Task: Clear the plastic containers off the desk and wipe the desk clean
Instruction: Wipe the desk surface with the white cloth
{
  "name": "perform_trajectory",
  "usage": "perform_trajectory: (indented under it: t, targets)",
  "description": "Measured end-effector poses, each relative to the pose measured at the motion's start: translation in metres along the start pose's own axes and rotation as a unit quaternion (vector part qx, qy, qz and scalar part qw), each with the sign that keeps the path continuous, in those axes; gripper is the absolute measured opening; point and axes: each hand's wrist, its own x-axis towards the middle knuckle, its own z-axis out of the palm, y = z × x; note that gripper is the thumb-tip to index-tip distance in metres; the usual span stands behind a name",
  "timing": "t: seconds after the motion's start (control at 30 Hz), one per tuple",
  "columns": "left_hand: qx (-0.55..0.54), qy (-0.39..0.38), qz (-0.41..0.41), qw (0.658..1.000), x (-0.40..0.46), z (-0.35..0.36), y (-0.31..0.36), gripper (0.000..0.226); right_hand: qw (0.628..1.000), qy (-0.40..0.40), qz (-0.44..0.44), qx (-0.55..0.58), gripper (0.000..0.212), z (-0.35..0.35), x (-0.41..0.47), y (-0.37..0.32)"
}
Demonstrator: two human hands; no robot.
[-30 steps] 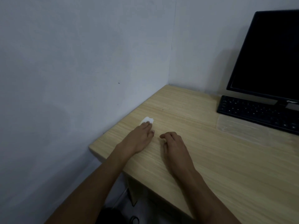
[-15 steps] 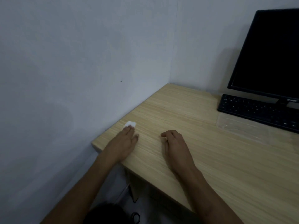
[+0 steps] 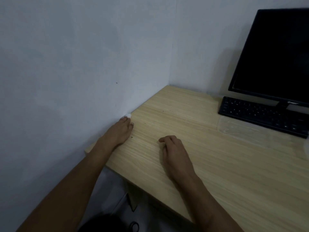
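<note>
Head view: your flat left hand (image 3: 119,131) presses a small white tissue wad (image 3: 127,115) at the light wooden desk's (image 3: 217,164) nine-o'clock edge; your right hand (image 3: 173,151) rests loosely curled, empty. Wiping looks unfinished; clear plastic (image 3: 240,131) remains at three o'clock.

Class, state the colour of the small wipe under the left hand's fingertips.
White wipe, seen in the head view.

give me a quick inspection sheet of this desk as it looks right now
surface: light wooden desk set in a wall corner, a few small dark specks near the left hand
job's things: small white wipe at the desk's left edge against the wall; clear plastic sheet or lid in front of the keyboard
clutter: nothing seen
grippers: left hand flat, fingertips on the wipe; right hand resting on the desk, fingers loosely curled, holding nothing
cables: nothing seen
surroundings: black keyboard and dark monitor at the right rear; plain grey walls
</note>
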Motion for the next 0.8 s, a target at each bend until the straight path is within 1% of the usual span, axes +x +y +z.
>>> perform_trajectory:
  t: [0.07, 0.2, 0.3, 0.47, 0.63, 0.8]
  targets:
    - [0.005, -0.002, 0.007, 1.000, 0.006, 0.001, 0.002, 0.051, 1.000, -0.001, 0.003, 0.002, 0.034, 0.001, 0.001, 0.000]
    - [0.011, -0.035, -0.002, 0.999, 0.024, -0.001, 0.010, 0.053, 1.000, -0.008, 0.002, 0.006, 0.034, 0.000, 0.002, 0.001]
    - [0.005, -0.050, 0.006, 0.999, 0.037, -0.001, 0.021, 0.052, 1.000, -0.002, 0.002, 0.009, 0.034, 0.002, 0.002, 0.001]
    - [0.009, -0.061, 0.022, 0.998, 0.047, -0.001, 0.038, 0.051, 1.000, -0.006, -0.014, -0.008, 0.035, 0.004, 0.004, 0.001]
    - [-0.029, -0.052, 0.049, 0.997, 0.016, 0.006, 0.042, 0.050, 1.000, -0.001, -0.008, -0.002, 0.035, 0.003, 0.003, 0.001]
    - [-0.038, -0.036, 0.080, 0.995, -0.027, 0.019, 0.044, 0.050, 1.000, -0.004, 0.002, 0.002, 0.035, 0.001, 0.002, 0.000]
